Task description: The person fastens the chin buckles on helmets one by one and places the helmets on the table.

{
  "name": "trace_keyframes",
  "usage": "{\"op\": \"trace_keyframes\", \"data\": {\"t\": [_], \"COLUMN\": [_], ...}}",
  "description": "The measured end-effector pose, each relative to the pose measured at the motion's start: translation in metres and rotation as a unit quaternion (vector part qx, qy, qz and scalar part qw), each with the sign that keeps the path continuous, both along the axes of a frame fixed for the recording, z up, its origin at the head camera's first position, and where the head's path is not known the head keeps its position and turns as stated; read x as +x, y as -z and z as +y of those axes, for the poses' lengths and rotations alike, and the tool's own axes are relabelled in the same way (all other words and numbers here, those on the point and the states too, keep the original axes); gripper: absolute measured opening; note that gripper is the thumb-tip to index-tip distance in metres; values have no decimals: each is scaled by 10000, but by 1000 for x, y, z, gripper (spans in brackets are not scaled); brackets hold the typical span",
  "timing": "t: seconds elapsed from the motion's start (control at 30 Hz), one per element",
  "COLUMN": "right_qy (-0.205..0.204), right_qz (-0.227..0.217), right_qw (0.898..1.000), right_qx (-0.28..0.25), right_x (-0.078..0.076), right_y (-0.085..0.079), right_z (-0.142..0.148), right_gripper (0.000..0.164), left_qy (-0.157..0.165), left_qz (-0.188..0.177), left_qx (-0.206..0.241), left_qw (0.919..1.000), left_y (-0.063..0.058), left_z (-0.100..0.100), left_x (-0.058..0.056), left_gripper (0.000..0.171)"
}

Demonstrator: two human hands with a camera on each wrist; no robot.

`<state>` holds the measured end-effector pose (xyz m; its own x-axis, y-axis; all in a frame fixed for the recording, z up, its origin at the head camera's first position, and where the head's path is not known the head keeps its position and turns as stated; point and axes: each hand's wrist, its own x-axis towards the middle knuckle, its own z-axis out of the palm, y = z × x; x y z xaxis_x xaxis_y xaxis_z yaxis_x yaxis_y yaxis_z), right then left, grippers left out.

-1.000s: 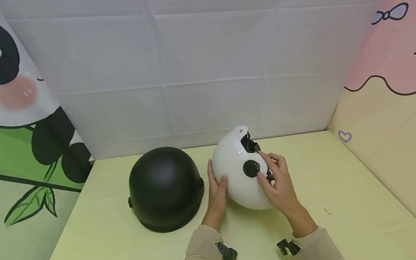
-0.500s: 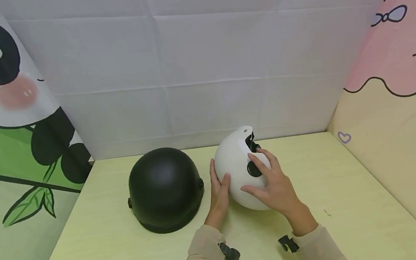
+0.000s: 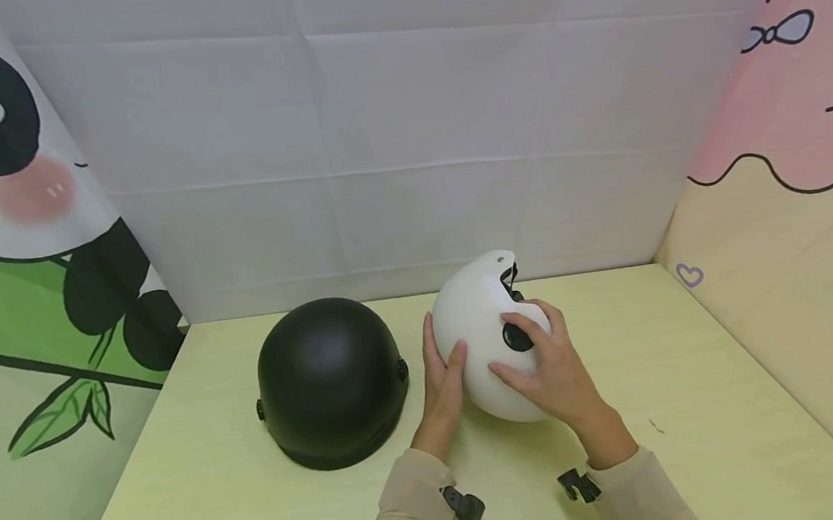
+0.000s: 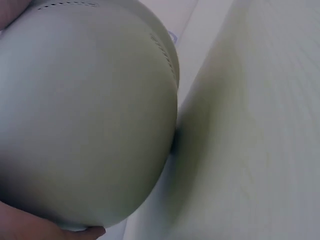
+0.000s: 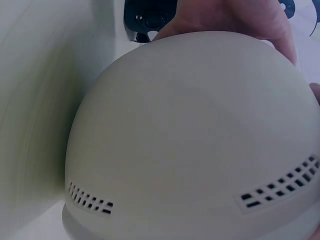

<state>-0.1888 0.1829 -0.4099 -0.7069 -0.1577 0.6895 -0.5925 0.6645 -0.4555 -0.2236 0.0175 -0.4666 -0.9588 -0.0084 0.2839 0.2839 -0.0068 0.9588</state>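
Observation:
In the head view a glossy white helmet [image 3: 472, 330] is tilted near the table's middle, its open side facing right and away. A round black disc [image 3: 518, 336] sits on its side, partly covered by a finger. My left hand [image 3: 445, 395] holds the helmet's left side, with the thumb towards me. Across the right side spreads my right hand [image 3: 559, 376], gripping the shell and rim with thumb and fingers around the disc. The left wrist view shows the smooth shell [image 4: 95, 110] close up. Slotted vents [image 5: 280, 185] show in the right wrist view. The helmet's inside is mostly hidden.
A matt black helmet [image 3: 333, 377] rests crown up on the pale table [image 3: 205, 490], just left of my left hand. A white cloth wall [image 3: 402, 111] rises behind the table. Printed cartoon panels stand on both sides. Black mounts [image 3: 464, 506] sit at both wrists.
The white helmet has turned and shifted slightly right, so less of its opening shows. My right thumb and index finger have moved left onto the shell around the disc. The black helmet stays put.

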Motion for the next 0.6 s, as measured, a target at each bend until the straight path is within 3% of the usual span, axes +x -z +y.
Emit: {"op": "trace_keyframes", "data": {"t": [0.27, 0.6], "right_qy": [82, 139], "right_qz": [-123, -413], "right_qw": [9981, 9916], "right_qx": [-598, -1216], "right_x": [2, 6], "right_y": [0, 0], "right_z": [1, 1], "right_gripper": [64, 62], "left_qy": [-226, -314], "left_qz": [-69, -232], "left_qx": [-534, -988], "left_qw": [9983, 9943], "left_y": [-19, -34], "left_z": [-1, -1], "left_x": [3, 5], "left_gripper": [76, 79]}}
